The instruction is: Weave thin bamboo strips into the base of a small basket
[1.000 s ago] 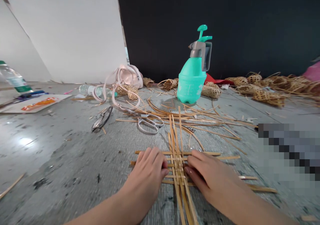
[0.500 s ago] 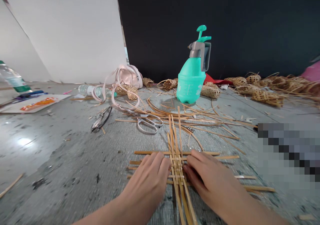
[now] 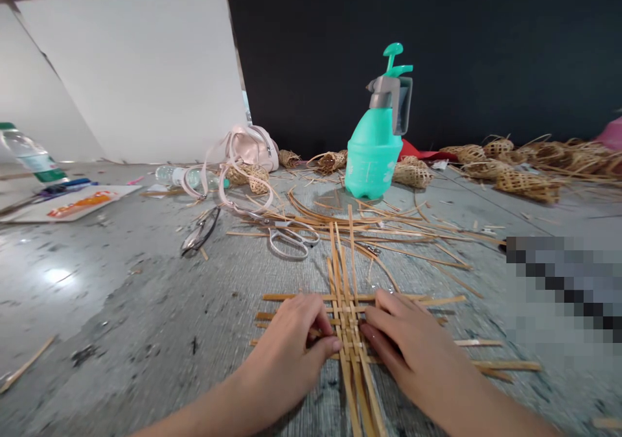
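Note:
A small woven patch of bamboo strips (image 3: 348, 327) lies flat on the grey surface, its loose ends fanning out on all sides. To its left, my left hand (image 3: 296, 340) is closed over the sideways strips, fingers curled and thumb tip at the weave's edge. My right hand (image 3: 413, 343) rests on the opposite side, its fingers bent and pressed against the strips at the right edge. Both palms hide parts of the crosswise strips, which stick out beyond the hands. Long strip ends run toward me and away from me.
Scissors (image 3: 291, 239), eyeglasses (image 3: 200, 231) and loose strips (image 3: 413, 237) lie beyond the weave. A turquoise spray bottle (image 3: 372, 155) stands behind them. Woven bamboo pieces (image 3: 527, 183) lie at back right, a pink bag (image 3: 253, 148) at back left. A card (image 3: 78, 203) lies left.
My left hand has turned, its thumb now showing apart from the index finger at the weave's edge. The right hand stays almost in place. The view has shifted slightly.

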### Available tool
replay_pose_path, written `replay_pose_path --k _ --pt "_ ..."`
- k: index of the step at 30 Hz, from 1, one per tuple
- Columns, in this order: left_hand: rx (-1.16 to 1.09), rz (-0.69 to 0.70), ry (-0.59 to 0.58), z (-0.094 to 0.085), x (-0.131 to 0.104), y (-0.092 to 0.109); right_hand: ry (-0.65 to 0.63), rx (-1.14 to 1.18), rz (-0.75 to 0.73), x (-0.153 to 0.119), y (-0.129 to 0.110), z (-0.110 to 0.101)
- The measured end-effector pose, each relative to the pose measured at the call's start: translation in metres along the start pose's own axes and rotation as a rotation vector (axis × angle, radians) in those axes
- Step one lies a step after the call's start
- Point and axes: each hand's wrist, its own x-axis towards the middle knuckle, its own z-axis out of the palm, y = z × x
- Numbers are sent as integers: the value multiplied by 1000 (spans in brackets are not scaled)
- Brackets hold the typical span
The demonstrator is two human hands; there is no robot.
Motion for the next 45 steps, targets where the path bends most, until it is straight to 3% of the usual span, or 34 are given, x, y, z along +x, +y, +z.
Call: replay_pose_path --k 14,20,26,29,37,45 --pt "-12 17 -6 2 -3 -3 -188 191 56 1 5 -7" --pt "35 103 25 4 -3 -8 -136 179 50 -2 2 -7" --pt "115 213 96 5 -7 -10 15 88 22 -5 0 -8" --pt "109 236 52 4 -7 -9 -48 126 -22 -3 -4 -10" --pt "1 114 -19 3 -4 -11 -131 179 -31 0 -4 -13" --pt "-23 152 -20 4 -1 -11 -102 179 -25 1 2 -8"
